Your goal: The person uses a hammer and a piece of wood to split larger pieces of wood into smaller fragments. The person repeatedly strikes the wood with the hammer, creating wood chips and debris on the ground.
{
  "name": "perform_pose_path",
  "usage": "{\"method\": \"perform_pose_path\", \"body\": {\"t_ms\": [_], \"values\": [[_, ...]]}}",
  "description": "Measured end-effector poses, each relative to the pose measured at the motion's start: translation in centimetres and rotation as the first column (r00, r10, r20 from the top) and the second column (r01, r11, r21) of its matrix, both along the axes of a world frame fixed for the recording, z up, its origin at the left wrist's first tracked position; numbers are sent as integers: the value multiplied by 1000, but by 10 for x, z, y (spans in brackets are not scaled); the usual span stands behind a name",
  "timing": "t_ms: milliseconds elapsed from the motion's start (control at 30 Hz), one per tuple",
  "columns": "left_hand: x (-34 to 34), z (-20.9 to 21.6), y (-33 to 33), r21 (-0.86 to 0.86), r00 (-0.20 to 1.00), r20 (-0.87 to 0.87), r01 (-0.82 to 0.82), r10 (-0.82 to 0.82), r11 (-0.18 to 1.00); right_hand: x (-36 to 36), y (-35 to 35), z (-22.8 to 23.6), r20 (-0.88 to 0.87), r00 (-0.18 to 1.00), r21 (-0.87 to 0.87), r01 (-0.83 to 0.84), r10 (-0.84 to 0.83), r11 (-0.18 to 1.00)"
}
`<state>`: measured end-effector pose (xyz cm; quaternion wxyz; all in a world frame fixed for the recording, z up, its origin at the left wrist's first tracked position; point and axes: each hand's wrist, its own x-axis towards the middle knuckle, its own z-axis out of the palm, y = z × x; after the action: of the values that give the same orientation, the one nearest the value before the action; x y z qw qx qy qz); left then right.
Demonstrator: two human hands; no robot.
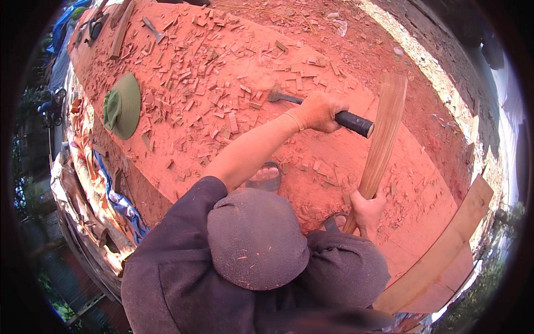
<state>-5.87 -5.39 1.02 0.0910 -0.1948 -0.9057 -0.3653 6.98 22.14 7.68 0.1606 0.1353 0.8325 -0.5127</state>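
Observation:
My left hand [322, 111] is closed around a short hand tool with a black-wrapped handle [356, 123]. Its small, dull metal head [275, 96] points left over the chips; I cannot make out its exact kind. In my right hand [368, 212] is the lower end of a long brown wooden board [382, 136], which is tilted, its wider end away from me. The tool's butt end is beside the board, with a narrow gap in this view. Below that hand, the board's bottom end goes down beside my sandalled foot [334, 222].
Wood chips [206, 78] lie scattered over a reddish, dusty surface. A green brimmed hat [123, 106] rests at the left. Farther off are a metal chisel-like blade [153, 29] and a wood strip [122, 30]. Another plank [439, 259] lies at the right. My knees [258, 239] are bent in front.

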Motion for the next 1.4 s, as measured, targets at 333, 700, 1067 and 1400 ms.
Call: {"method": "perform_pose_path", "body": {"t_ms": [333, 700, 1067, 1400], "values": [[-5, -7, 3, 16, 1000, 6, -1, 1, 1000, -54, -8, 92, -166, 678, -822, 306, -716, 481], [34, -7, -5, -176, 968, 160, 222, -195, 959, 36, 29, -10, 68, 966, -198, 256, -248, 946], [27, 10, -6, 28, 997, 76, 8, -10, 1000, -20, 87, 87, -239, 907, -355, 252, -348, 900], [29, 6, -9, 62, 998, 57, 27, -30, 998, -17, -31, 54, -205, 972, -267, 60, -118, 962]]}}
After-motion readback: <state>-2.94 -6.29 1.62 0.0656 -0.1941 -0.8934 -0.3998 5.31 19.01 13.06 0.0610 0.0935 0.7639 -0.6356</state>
